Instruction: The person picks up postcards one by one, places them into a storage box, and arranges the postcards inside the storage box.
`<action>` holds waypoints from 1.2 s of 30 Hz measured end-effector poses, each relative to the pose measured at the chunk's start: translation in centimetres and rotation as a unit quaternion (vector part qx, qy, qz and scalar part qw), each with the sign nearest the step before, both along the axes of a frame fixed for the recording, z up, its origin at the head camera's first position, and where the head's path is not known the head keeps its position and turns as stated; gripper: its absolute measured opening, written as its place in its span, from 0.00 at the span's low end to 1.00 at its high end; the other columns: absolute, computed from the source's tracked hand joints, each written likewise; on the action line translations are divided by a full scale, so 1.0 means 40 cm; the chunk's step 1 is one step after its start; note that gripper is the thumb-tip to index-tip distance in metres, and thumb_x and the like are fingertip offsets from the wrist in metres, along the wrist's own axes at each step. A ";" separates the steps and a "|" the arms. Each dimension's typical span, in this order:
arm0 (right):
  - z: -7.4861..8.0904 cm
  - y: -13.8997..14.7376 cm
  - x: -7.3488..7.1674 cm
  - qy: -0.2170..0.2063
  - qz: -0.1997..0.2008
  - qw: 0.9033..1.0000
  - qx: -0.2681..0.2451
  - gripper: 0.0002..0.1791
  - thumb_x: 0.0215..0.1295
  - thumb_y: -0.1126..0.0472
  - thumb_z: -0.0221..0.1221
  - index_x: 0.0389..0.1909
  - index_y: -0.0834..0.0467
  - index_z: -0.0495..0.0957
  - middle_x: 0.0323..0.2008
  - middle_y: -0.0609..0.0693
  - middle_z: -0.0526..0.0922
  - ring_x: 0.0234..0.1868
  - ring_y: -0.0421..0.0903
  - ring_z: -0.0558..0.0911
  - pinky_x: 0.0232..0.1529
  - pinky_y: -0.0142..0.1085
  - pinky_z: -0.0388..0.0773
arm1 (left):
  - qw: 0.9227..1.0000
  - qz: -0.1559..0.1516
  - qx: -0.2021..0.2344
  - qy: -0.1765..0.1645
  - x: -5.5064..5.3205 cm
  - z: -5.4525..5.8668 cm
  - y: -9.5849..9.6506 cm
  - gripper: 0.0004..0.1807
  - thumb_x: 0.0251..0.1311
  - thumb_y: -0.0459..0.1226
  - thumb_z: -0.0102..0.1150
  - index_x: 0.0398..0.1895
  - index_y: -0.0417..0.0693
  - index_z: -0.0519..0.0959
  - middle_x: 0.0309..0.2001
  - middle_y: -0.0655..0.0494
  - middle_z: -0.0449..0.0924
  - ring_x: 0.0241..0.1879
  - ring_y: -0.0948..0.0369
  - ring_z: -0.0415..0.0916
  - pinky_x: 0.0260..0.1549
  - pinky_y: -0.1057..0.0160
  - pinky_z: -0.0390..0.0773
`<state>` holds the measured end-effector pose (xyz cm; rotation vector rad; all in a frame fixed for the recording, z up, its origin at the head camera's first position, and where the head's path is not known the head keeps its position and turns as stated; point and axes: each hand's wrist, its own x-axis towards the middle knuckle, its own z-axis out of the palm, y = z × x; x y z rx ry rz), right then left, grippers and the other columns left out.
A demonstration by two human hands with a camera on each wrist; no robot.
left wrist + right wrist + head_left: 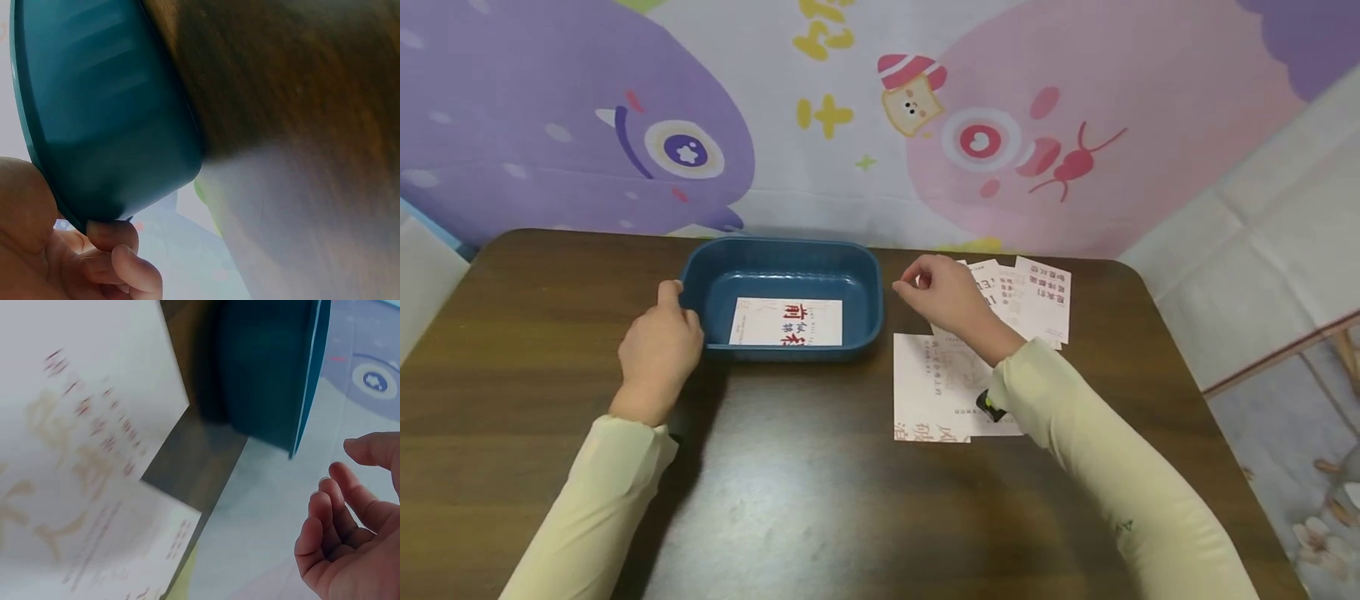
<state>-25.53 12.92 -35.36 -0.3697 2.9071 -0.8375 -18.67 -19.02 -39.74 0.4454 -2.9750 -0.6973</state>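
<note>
A dark blue rectangular plastic tub (790, 354) stands at the back of the table. My left hand (662, 354) grips the tub's left end, thumb and fingers at the rim, as the left wrist view also shows. Inside the tub lies a white card (775, 323) with red and blue characters. To the tub's right, my right hand (951, 296) hovers over loose printed cards (921, 379). Its fingers (319, 512) are loosely bent and hold nothing; thumb and forefinger are apart in the right wrist view. The right hand and forearm hide some of the cards.
More overlapping cards (1045, 300) lie near the table's back right. Behind the brown wooden table (790, 475) hangs a cartoon-printed cloth (827, 183). A pale panel (1262, 225) rises on the right.
</note>
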 end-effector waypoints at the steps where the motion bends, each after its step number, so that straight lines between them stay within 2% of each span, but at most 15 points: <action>1: -0.001 0.010 0.001 -0.001 -0.005 1.000 -0.001 0.15 0.61 0.50 0.57 0.41 0.56 0.79 0.24 0.51 0.72 0.26 0.46 0.69 0.30 0.36 0.64 | 1.000 0.001 -0.001 0.000 0.000 0.000 -0.001 0.24 0.65 0.39 0.32 0.63 0.38 0.59 0.36 0.29 0.77 0.31 0.37 0.75 0.16 0.49 0.67; 7: -0.014 0.067 0.013 -0.012 -0.032 0.999 0.010 0.18 0.61 0.49 0.57 0.45 0.58 0.77 0.25 0.51 0.72 0.24 0.45 0.68 0.29 0.35 0.65 | 1.000 0.006 -0.001 -0.002 0.001 0.000 -0.002 0.24 0.65 0.39 0.32 0.63 0.39 0.59 0.39 0.28 0.77 0.34 0.35 0.75 0.20 0.46 0.68; 18: -0.049 0.177 0.051 -0.051 -0.095 0.994 0.013 0.20 0.60 0.48 0.57 0.46 0.59 0.75 0.28 0.50 0.72 0.26 0.44 0.69 0.28 0.34 0.66 | 1.000 0.005 0.001 -0.009 0.002 0.002 0.000 0.24 0.66 0.39 0.32 0.63 0.38 0.59 0.38 0.28 0.77 0.32 0.37 0.75 0.19 0.49 0.68; 25: -0.077 0.239 0.080 -0.051 -0.115 0.992 0.020 0.21 0.61 0.48 0.57 0.45 0.61 0.75 0.28 0.52 0.72 0.26 0.45 0.70 0.28 0.34 0.65 | 1.000 0.007 0.004 -0.007 0.001 0.001 0.001 0.25 0.65 0.39 0.31 0.63 0.39 0.59 0.39 0.28 0.77 0.33 0.37 0.74 0.20 0.48 0.68; 36: -0.119 0.296 0.115 -0.128 -0.161 0.977 0.052 0.23 0.61 0.46 0.55 0.45 0.63 0.75 0.34 0.55 0.76 0.32 0.48 0.73 0.30 0.34 0.67 | 1.000 0.006 0.005 -0.006 0.001 0.001 0.000 0.24 0.65 0.39 0.32 0.62 0.38 0.59 0.36 0.29 0.77 0.32 0.37 0.74 0.19 0.49 0.67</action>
